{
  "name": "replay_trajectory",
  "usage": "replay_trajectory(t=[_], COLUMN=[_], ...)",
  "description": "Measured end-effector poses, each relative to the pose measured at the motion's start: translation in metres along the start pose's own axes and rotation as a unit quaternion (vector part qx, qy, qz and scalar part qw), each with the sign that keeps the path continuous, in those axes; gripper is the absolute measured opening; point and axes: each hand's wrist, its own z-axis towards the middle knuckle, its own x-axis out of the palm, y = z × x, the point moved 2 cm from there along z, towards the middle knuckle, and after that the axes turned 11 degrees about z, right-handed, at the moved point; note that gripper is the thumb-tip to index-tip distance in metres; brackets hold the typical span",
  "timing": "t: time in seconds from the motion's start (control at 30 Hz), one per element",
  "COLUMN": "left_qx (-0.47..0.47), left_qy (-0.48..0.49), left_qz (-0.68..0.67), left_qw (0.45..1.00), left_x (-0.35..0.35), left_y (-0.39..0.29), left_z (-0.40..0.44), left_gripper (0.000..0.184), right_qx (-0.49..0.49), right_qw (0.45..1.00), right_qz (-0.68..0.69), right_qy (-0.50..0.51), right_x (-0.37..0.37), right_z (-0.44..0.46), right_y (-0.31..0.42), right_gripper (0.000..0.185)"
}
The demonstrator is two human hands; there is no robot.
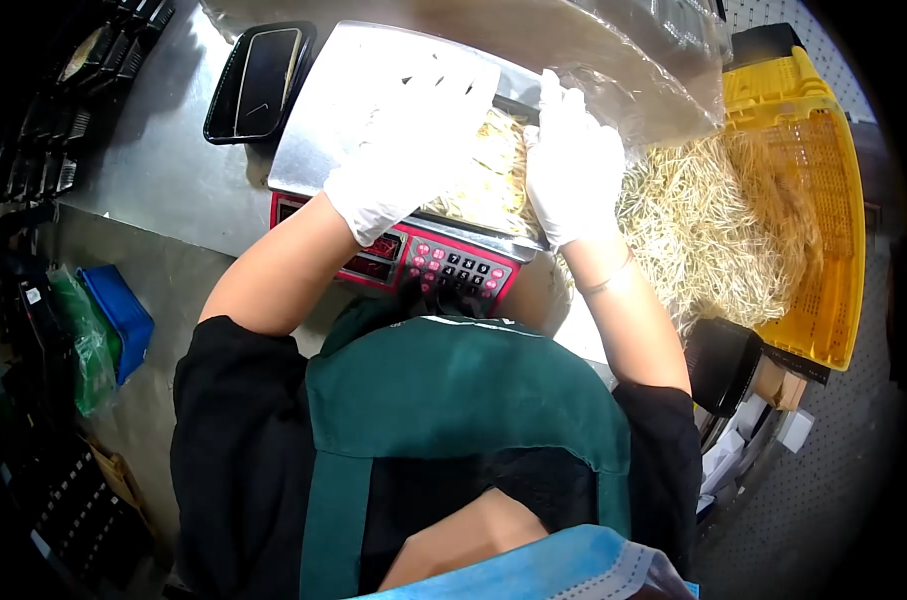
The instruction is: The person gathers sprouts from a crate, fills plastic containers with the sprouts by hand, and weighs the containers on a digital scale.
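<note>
Both hands wear white gloves and are at a black tray of pale bean sprouts (496,165) on the metal plate of a red digital scale (454,270). My left hand (404,150) lies over the left part of the tray, its outline washed out by glare, so its fingers are hard to make out. At the tray's right edge is my right hand (574,155), with its fingers extended upward and slightly apart. Right of it, a large heap of sprouts (709,225) fills a yellow crate (836,230).
A phone lies in a black tray (259,82) on the steel table (164,150), left of the scale. Clear plastic (634,70) spreads across the top. Stacked black trays (94,80) stand far left, above a blue bin (119,320). A black container (722,365) sits below the crate.
</note>
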Motion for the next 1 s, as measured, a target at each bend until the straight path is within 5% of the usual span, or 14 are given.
replay_trajectory(t=[0.07,0.13,0.23,0.27,0.3,0.4,0.43,0.47,0.5,0.63,0.77,0.8,0.9,1.0], left_qx=[-0.009,-0.082,-0.134,-0.265,-0.389,-0.366,-0.303,-0.474,-0.444,-0.443,-0.423,-0.472,-0.555,-0.536], left_qy=[-0.018,0.022,-0.074,-0.123,-0.168,-0.078,-0.075,0.023,0.099,0.196,0.046,-0.026,-0.213,-0.241], left_qz=[-0.026,-0.33,-0.385,-0.445,-0.496,-0.647,-0.681,-0.648,-0.656,-0.723,-0.69,-0.693,-0.615,-0.59], left_qw=[0.999,0.94,0.91,0.847,0.758,0.664,0.663,0.595,0.603,0.493,0.586,0.544,0.518,0.553], left_x=[0.002,0.004,-0.024,-0.033,-0.043,-0.053,-0.053,-0.048,-0.045,-0.033,-0.034,-0.045,-0.075,-0.073], left_y=[0.008,0.026,0.067,0.079,0.088,0.064,0.019,-0.027,-0.059,-0.089,-0.055,-0.04,0.018,0.097], left_z=[-0.001,-0.002,0.012,0.0,-0.02,-0.089,-0.095,-0.093,-0.09,-0.045,-0.058,-0.067,-0.102,-0.15], left_gripper=[0.044,0.042,0.042,0.036,0.033,0.027,0.03,0.034,0.033,0.039,0.028,0.023,0.016,0.018], right_qx=[0.022,0.038,-0.064,-0.011,0.041,0.278,0.416,0.546,0.585,0.589,0.628,0.643,0.496,0.349], right_qw=[0.997,0.973,0.927,0.925,0.931,0.909,0.871,0.818,0.802,0.803,0.775,0.766,0.834,0.901], right_qz=[0.062,0.218,0.364,0.361,0.302,-0.089,-0.185,-0.182,-0.092,0.089,-0.04,-0.016,0.062,0.169], right_qy=[0.031,0.066,-0.057,-0.114,-0.2,-0.298,-0.186,-0.001,0.08,-0.029,-0.062,-0.021,-0.234,-0.193], right_x=[0.002,0.0,-0.022,-0.045,-0.064,-0.113,-0.108,-0.11,-0.101,-0.084,-0.107,-0.124,-0.152,-0.134], right_z=[0.005,0.006,-0.018,-0.045,-0.08,-0.226,-0.288,-0.325,-0.362,-0.406,-0.397,-0.39,-0.366,-0.256], right_y=[-0.005,-0.014,-0.052,-0.079,-0.12,-0.239,-0.273,-0.282,-0.301,-0.321,-0.325,-0.328,-0.315,-0.215], right_gripper=[0.059,0.059,0.062,0.066,0.069,0.073,0.075,0.071,0.065,0.048,0.048,0.053,0.043,0.035])
